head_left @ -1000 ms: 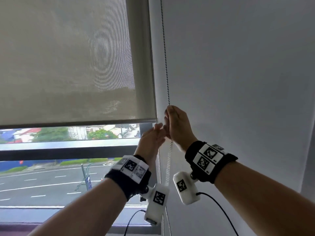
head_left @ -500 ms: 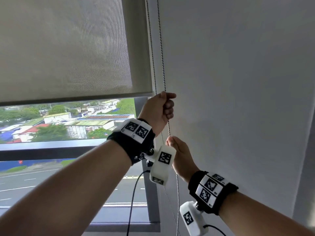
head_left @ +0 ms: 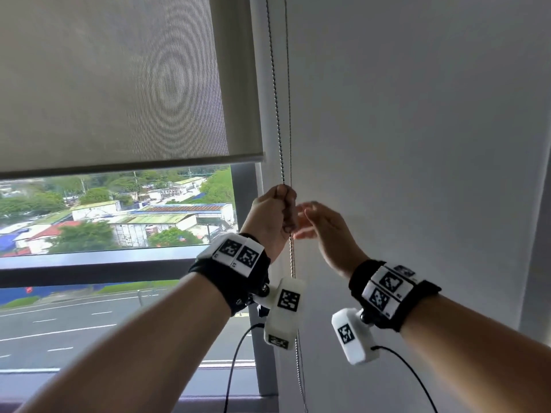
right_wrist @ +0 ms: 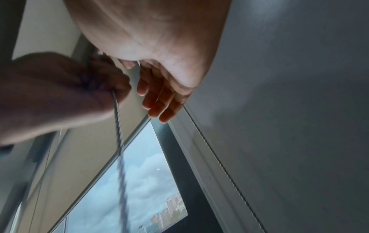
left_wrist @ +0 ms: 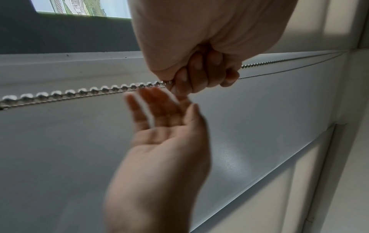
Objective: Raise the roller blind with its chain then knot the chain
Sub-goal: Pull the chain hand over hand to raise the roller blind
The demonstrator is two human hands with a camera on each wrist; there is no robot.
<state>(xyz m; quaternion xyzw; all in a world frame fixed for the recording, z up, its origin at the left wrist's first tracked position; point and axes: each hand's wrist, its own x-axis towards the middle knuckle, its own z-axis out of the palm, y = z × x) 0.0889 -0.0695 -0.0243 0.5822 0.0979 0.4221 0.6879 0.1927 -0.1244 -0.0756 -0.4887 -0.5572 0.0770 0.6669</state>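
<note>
The beige roller blind [head_left: 119, 84] covers the upper part of the window, and its bottom bar [head_left: 134, 165] hangs above the city view. The bead chain [head_left: 276, 99] runs down in two strands beside the window frame. My left hand [head_left: 284, 211] grips one strand in a fist, which the left wrist view shows with the left hand [left_wrist: 199, 75] curled round the bead chain [left_wrist: 79, 92]. My right hand [head_left: 302, 219] is open just right of it, fingers spread and holding nothing. In the right wrist view its fingers [right_wrist: 157, 100] are extended beside the chain [right_wrist: 117, 126].
A white wall [head_left: 417, 144] fills the right side, close behind my right hand. The dark window frame [head_left: 244, 204] and sill rail [head_left: 89, 263] lie to the left. Camera cables [head_left: 235, 368] hang from both wrists.
My right hand has let go of the chain and come up open beside my left hand. The left hand keeps its grip on the chain. The blind's bottom bar sits higher than one second ago.
</note>
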